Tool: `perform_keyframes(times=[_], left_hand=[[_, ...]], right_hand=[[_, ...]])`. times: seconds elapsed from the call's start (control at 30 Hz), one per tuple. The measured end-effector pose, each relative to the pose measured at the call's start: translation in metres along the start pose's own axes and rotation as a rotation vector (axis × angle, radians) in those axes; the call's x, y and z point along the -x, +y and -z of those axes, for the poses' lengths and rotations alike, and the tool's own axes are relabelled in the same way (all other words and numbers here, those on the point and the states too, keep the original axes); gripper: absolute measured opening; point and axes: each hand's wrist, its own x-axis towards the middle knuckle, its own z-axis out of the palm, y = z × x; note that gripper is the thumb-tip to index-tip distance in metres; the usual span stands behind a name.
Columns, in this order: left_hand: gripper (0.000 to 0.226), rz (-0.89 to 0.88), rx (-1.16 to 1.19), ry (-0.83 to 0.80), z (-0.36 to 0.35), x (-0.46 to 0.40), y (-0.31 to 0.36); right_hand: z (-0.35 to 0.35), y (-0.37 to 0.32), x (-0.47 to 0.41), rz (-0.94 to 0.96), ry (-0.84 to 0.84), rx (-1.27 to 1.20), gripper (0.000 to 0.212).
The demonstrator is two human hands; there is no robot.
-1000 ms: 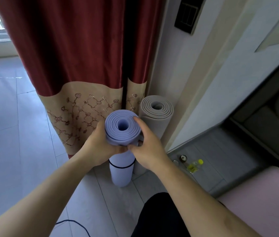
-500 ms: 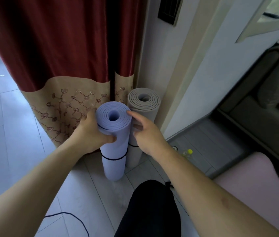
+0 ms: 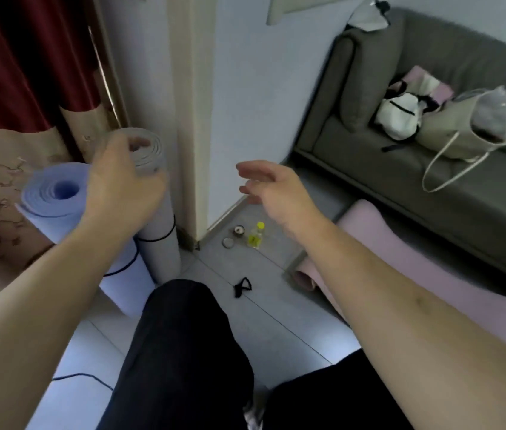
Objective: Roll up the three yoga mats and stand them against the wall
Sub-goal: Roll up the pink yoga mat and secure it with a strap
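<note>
Here left hand (image 3: 121,181) blurred, hides grey mat (image 3: 152,156) top, grip unclear; right hand (image 3: 273,187) open, empty.

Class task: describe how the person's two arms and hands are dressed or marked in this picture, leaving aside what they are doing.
Both arms are bare from the hand back to the frame edge: no sleeves, gloves, watch, rings or bands show. The left hand and right hand are uncovered. The right forearm carries a small dark mark. Lower down, the legs wear dark trousers.
</note>
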Motion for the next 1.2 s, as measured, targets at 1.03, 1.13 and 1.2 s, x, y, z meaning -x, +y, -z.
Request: perform_keyframes(times=[1.03, 1.13, 1.2], left_hand=[[0.021, -0.100, 0.112, -0.688, -0.444, 0.016, 0.077], [0.020, -0.040, 0.109, -0.701, -0.488, -0.007, 0.054], [0.020, -0.013, 0.118, -0.700, -0.507, -0.017, 0.036]], right_hand=[[0.176, 0.354, -0.041, -0.648, 0.175, 0.248, 0.025], [0.158, 0.414, -0.071, -0.710, -0.028, 0.521, 0.051], [0.151, 0.447, -0.085, -0.758, -0.048, 0.718, 0.060]])
